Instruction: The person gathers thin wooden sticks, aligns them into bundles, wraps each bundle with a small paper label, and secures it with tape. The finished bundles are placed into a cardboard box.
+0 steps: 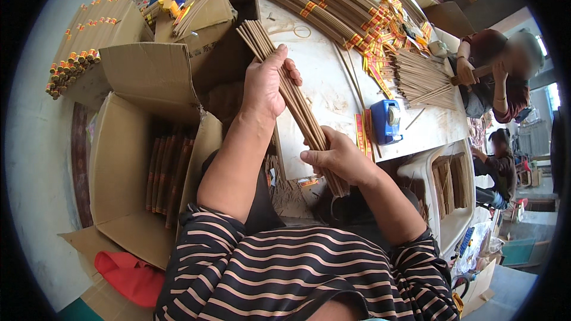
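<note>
Left grip, right grip partly hide stick bundle.

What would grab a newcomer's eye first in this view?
Probably the long bundle of thin brown sticks slanting across the middle, held by the left hand higher up and the right hand lower down. Next, the blue tape dispenser stands out on the white table, to the right of the hands. At lower left, a bright red cloth-like item lies beside the open cardboard box.
</note>
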`<move>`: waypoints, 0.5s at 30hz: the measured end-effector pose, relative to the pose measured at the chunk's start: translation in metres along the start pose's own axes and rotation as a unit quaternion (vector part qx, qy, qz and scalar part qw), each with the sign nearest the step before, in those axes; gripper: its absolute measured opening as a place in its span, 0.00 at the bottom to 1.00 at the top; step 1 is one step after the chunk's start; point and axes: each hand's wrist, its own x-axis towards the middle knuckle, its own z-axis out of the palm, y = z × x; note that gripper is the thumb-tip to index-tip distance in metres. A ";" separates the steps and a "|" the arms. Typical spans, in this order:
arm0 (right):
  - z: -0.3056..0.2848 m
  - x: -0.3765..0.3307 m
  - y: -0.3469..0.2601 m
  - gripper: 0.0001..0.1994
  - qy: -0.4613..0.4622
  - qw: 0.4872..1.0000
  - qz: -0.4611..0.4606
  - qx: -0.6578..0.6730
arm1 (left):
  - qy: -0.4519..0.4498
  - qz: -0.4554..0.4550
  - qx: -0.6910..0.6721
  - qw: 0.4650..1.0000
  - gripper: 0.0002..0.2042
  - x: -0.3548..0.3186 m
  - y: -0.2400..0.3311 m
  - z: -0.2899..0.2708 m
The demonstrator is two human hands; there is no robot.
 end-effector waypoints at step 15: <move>0.002 -0.031 0.015 0.11 -0.077 0.979 -0.010 0.189 | -0.092 -0.063 -0.025 0.993 0.07 -0.011 -0.016 0.009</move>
